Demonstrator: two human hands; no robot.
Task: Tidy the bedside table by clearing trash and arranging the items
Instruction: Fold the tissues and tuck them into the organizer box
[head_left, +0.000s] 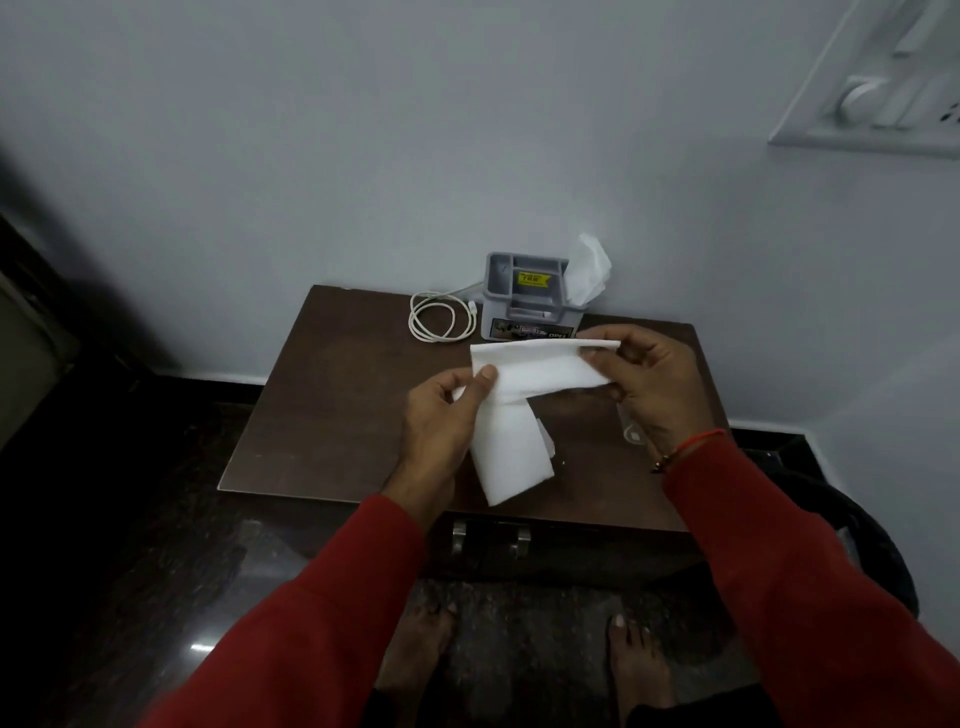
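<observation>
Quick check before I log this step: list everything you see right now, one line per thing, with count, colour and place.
bedside table: one, dark brown, against the wall
organizer box: one, grey, yellow sticker inside, back of table
crumpled tissue: one, white, sticking out of the box's right side
cable: one, white, coiled, left of the box
tissue sheet: one, white, partly folded, held above the table
switch panel: one, white, wall, upper right
dark bag: one, black, floor, right of table
hands: left pinches the sheet's left edge; right pinches its right end; red sleeves
</observation>
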